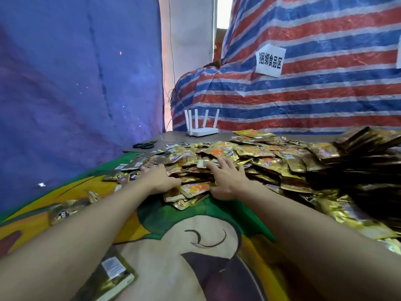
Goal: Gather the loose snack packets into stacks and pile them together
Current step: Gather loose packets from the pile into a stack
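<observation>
- Blue tarpaulin is seen hung at the left and a red, white and blue striped tarpaulin at the right, the latter marked with a white paper label.
- A table is shown below them, its near part draped in a printed cloth of green, yellow and beige.
- A broad heap of snack packets, gold and orange, is spread across the middle and right of the table; darker stacked packets are banked at the far right.
- The right grip is laid palm down on the near edge of the heap, fingers spread wide and flat on the packets.
- The left grip is set just beside it, palm down, fingers reaching forward with their tips partly hidden among packets; nothing is seen pinched.
- The gathering step is judged to be in hand: loose packets lie directly under and between both grips, not yet squared into a stack.
- The next move is judged to call for the packets to be raked together, aligned and lifted as one bundle.
- A finished bundle is seen at the lower left, well apart from the heap, and a stray packet at the left.
- A white router and black scissors are seen at the table's far end.
</observation>
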A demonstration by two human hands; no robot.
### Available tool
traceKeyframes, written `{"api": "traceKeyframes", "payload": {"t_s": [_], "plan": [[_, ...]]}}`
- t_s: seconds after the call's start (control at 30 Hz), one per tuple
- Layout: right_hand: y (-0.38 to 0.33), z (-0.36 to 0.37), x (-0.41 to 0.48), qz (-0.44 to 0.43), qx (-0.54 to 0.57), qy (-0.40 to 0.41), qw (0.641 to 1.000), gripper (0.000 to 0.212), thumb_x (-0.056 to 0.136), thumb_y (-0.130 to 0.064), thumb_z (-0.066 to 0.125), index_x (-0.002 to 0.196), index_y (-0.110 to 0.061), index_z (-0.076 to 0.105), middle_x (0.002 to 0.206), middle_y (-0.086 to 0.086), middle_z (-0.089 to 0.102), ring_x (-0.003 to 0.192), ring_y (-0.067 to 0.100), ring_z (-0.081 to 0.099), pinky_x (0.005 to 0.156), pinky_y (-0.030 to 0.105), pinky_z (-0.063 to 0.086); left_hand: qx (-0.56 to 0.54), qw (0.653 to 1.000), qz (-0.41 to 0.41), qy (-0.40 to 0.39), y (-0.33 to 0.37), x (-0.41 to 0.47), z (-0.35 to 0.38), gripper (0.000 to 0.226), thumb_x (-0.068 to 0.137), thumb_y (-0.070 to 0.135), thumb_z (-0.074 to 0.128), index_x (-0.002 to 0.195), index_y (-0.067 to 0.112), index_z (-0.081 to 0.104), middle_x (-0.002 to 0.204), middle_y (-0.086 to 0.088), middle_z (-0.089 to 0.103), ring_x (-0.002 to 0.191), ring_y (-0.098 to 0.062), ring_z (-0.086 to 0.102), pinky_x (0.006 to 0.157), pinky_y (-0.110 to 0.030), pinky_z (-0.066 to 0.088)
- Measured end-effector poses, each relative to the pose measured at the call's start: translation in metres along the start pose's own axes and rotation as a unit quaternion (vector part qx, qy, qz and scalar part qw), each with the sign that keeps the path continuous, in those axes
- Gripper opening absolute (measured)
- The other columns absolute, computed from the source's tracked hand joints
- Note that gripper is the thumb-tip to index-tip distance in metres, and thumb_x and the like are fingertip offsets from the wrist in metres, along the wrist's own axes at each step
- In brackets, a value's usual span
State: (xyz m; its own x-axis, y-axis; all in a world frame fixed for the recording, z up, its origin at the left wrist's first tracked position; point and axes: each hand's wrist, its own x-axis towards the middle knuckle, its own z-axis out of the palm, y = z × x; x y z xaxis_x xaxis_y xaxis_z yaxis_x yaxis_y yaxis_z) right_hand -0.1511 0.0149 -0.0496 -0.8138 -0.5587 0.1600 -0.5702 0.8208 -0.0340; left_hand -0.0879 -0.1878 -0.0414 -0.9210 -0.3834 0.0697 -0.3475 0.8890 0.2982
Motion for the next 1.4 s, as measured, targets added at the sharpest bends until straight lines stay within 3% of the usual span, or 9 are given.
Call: {"api": "traceKeyframes", "payload": {"t_s": [0.23, 0.37, 0.5, 0.6, 0.83, 0.97, 1.07, 1.13, 1.4], "plan": [[0.007, -0.002, -0.005, -0.016, -0.126, 0.114, 0.985, 0.037, 0.095, -0.019, 0.057, 0.132, -0.021, 0.058, 0.135, 0.008, 0.051, 0.132, 0.03, 0.042, 0.11, 0.052, 0.027, 0.218, 0.966, 0.096, 0.099, 0.018, -0.005, 0.009, 0.04, 0.09, 0.021, 0.055, 0.127, 0.008, 0.049, 0.133, -0.017, 0.052, 0.125, -0.037, 0.048, 0.097, -0.047, 0.045], [0.013, 0.008, -0.017, -0.033, -0.097, 0.191, 0.976, 0.034, 0.093, -0.015, 0.058, 0.126, -0.022, 0.059, 0.133, 0.006, 0.053, 0.127, 0.028, 0.044, 0.102, 0.046, 0.032, 0.234, 0.956, 0.121, 0.127, 0.021, -0.014, 0.01, 0.029, 0.09, 0.016, 0.056, 0.118, 0.009, 0.054, 0.123, -0.015, 0.06, 0.115, -0.037, 0.056, 0.087, -0.044, 0.046], [0.012, 0.006, -0.016, -0.006, -0.041, 0.153, 0.987, 0.049, 0.089, -0.008, 0.056, 0.136, -0.015, 0.043, 0.156, 0.01, 0.033, 0.141, 0.03, 0.034, 0.11, 0.052, 0.029, 0.177, 0.957, 0.155, 0.169, 0.021, -0.027, 0.001, 0.01, 0.091, 0.016, 0.055, 0.098, 0.015, 0.048, 0.109, -0.014, 0.064, 0.101, -0.038, 0.063, 0.072, -0.04, 0.042], [0.002, 0.0, -0.009, 0.057, -0.038, 0.117, 0.991, 0.073, 0.088, -0.016, 0.065, 0.149, -0.005, 0.027, 0.154, 0.022, 0.028, 0.139, 0.041, 0.032, 0.112, 0.05, 0.033, 0.069, 0.973, 0.168, 0.141, 0.028, -0.033, 0.0, 0.023, 0.091, 0.017, 0.057, 0.113, 0.014, 0.05, 0.109, -0.012, 0.06, 0.102, -0.036, 0.061, 0.076, -0.041, 0.047], [0.0, -0.01, -0.02, 0.121, -0.076, 0.053, 0.988, 0.03, 0.097, -0.009, 0.05, 0.126, -0.008, 0.057, 0.139, 0.013, 0.038, 0.139, 0.052, 0.025, 0.104, 0.074, 0.033, -0.185, 0.972, 0.129, 0.07, 0.045, -0.042, 0.0, 0.003, 0.086, 0.016, 0.061, 0.084, 0.017, 0.059, 0.085, -0.007, 0.067, 0.081, -0.029, 0.065, 0.077, -0.04, 0.057], [0.002, -0.015, -0.033, 0.115, -0.084, 0.074, 0.987, 0.026, 0.099, 0.005, 0.047, 0.123, 0.002, 0.055, 0.156, 0.035, 0.02, 0.124, 0.055, 0.046, 0.087, 0.053, 0.053, -0.364, 0.928, 0.041, 0.062, 0.054, -0.047, -0.008, 0.012, 0.086, 0.018, 0.066, 0.091, 0.012, 0.057, 0.089, -0.008, 0.064, 0.083, -0.023, 0.062, 0.075, -0.034, 0.049], [0.005, -0.023, -0.041, 0.098, -0.066, 0.104, 0.988, 0.016, 0.098, 0.005, 0.049, 0.11, 0.005, 0.059, 0.116, 0.028, 0.056, 0.108, 0.044, 0.054, 0.068, 0.044, 0.047, -0.53, 0.847, -0.039, 0.013, 0.063, -0.056, -0.01, 0.056, 0.081, 0.022, 0.07, 0.127, -0.002, 0.051, 0.121, -0.018, 0.064, 0.115, -0.034, 0.06, 0.097, -0.047, 0.047], [0.006, -0.027, -0.047, 0.091, -0.053, 0.115, 0.988, 0.013, 0.094, 0.008, 0.051, 0.103, 0.003, 0.06, 0.095, 0.019, 0.055, 0.102, 0.041, 0.055, 0.065, 0.042, 0.044, -0.612, 0.789, -0.055, -0.005, 0.07, -0.065, -0.007, 0.051, 0.081, 0.01, 0.067, 0.128, -0.002, 0.052, 0.13, -0.02, 0.061, 0.123, -0.04, 0.057, 0.107, -0.057, 0.043], [0.013, -0.058, -0.089, 0.116, 0.058, 0.195, 0.972, 0.015, 0.085, -0.005, 0.06, 0.095, -0.015, 0.065, 0.083, 0.003, 0.059, 0.085, 0.032, 0.063, 0.066, 0.035, 0.048, -0.734, 0.668, -0.122, 0.021, 0.094, -0.104, 0.013, 0.023, 0.07, -0.006, 0.055, 0.092, 0.002, 0.059, 0.08, -0.015, 0.073, 0.07, -0.029, 0.065, 0.07, -0.04, 0.057]]}}
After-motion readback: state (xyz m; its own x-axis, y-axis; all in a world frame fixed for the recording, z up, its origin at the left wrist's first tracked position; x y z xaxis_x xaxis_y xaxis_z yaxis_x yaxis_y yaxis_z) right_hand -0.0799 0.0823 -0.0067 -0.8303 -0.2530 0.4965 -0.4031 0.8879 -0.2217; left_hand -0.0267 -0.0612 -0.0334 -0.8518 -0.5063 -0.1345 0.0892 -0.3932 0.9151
